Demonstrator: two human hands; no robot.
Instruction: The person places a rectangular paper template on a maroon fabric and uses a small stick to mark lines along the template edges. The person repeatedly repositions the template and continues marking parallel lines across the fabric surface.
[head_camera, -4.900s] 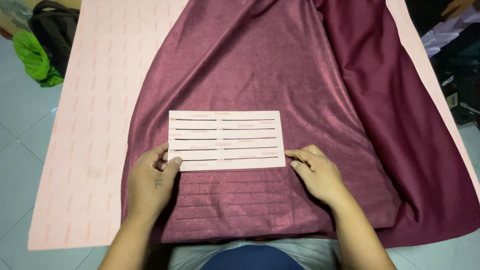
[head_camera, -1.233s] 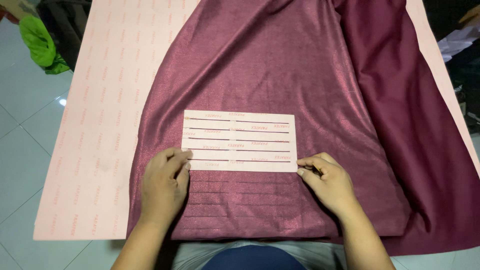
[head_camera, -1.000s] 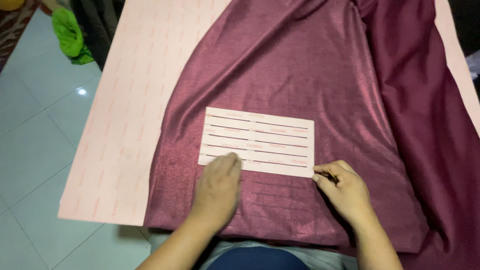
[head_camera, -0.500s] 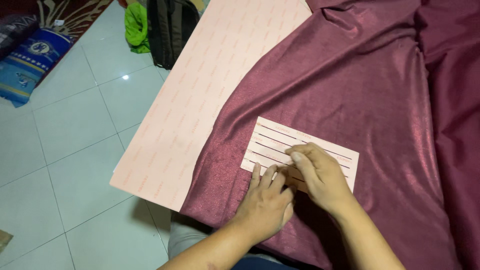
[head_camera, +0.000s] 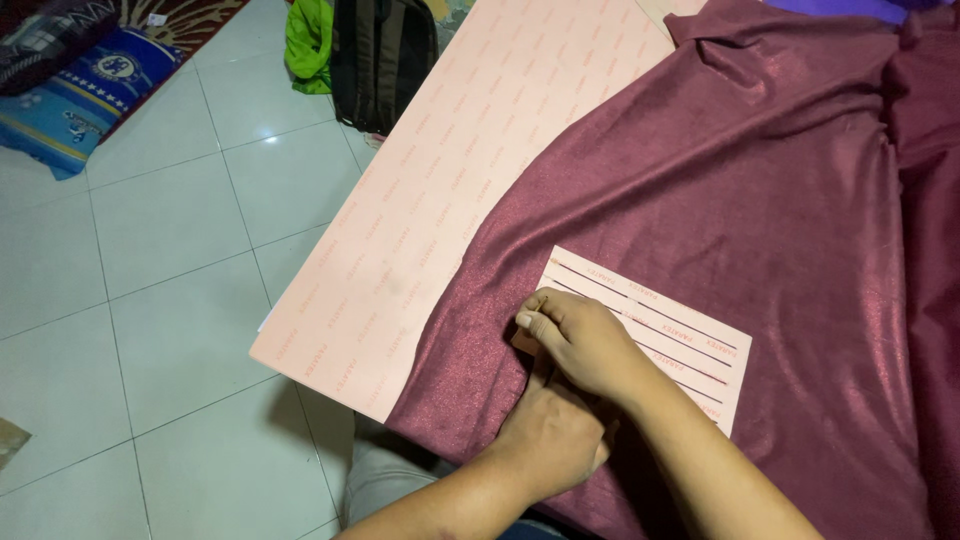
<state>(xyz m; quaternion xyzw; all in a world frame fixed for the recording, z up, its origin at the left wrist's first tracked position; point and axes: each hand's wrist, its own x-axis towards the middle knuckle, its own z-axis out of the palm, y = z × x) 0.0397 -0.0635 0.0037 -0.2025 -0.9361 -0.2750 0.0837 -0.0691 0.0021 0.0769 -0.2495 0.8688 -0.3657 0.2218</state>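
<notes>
The pale pink paper card with dark lines across it (head_camera: 660, 335) lies flat on the shiny dark red cloth (head_camera: 760, 200), near the cloth's front edge. It looks thin and light, a bit stiff, and I think it could slide on the smooth cloth or bend if pushed hard. The cloth looks soft and floppy, and it would wrinkle easily. A good place to take the card would be its left end or a corner, where the edge is free.

The right hand (head_camera: 580, 340) rests on the left end of the card, with its fingers curled and pressing down on the edge. I cannot tell if it pinches the card or only holds it flat. The left hand (head_camera: 550, 440) sits just under the right hand, touching it, with its fingers tucked below, so I cannot tell what they grip.

The cloth lies over a big pale pink board with small printed marks (head_camera: 470, 170) that serves as the bench. Past the board is a white tiled floor (head_camera: 150, 260). On the floor sit a dark backpack (head_camera: 380, 55), a bright green cloth (head_camera: 308, 45) and a blue mat (head_camera: 85, 80)
</notes>
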